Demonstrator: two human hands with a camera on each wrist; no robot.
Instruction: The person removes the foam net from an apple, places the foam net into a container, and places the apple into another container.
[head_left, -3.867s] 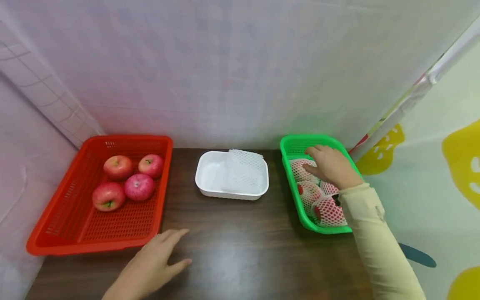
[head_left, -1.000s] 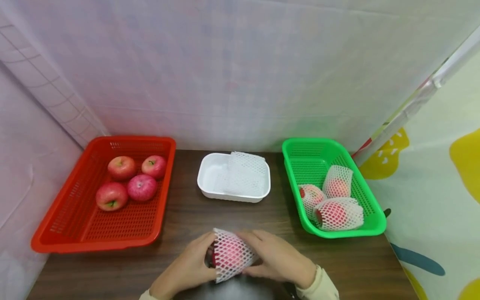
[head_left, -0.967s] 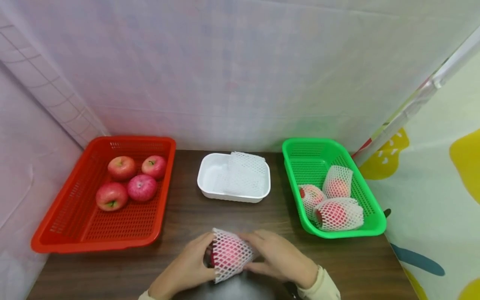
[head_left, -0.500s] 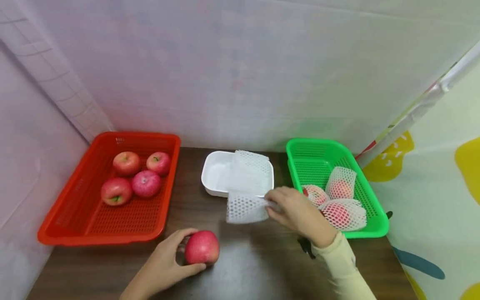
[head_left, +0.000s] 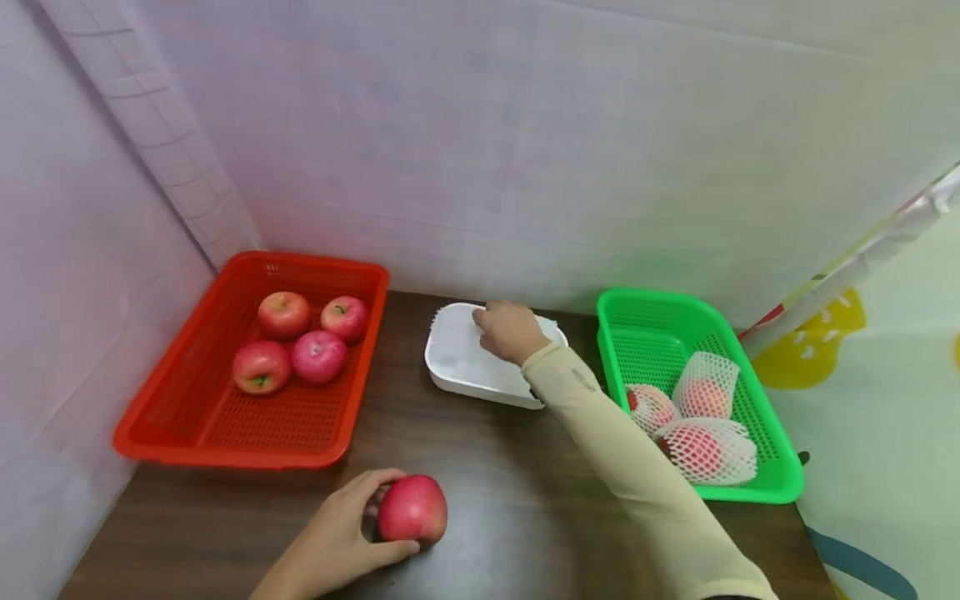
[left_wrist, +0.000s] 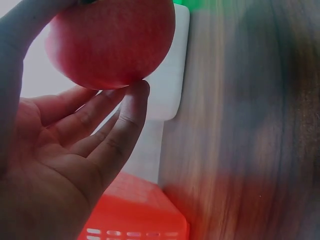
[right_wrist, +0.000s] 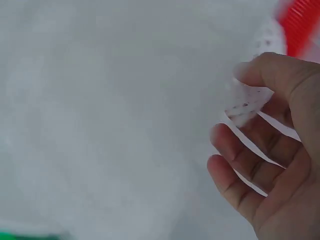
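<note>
Bare red apple (head_left: 412, 509) in the left hand (head_left: 335, 527), nearer the front edge of the counter (head_left: 517, 508) than the back, forward of the red basket; thumb to one side, fingers to the other, fingertips on the skin, grasping it. Cannot tell whether its underside touches the counter. Right hand (head_left: 512, 331) over the white tray (head_left: 480, 389) near the middle of the back edge; right wrist view shows a white foam net (right_wrist: 248, 101) pinched between thumb and fingers, the other fingers loosely bent. Pale netting at the tray's left rim and back right corner. Red basket (head_left: 225, 457) by the back left corner of the counter, four bare apples (head_left: 261, 367) grouped in its back half, close together. Green basket (head_left: 652, 340) by the back right corner, along the right edge: three netted fruits (head_left: 697, 454), red through the mesh, clustered toward its front, one with the net standing up past the fruit. Pale cloth (head_left: 525, 167) hangs behind the back edge. Cream sleeve (head_left: 637, 467) on the right arm, reaching across the counter.
</note>
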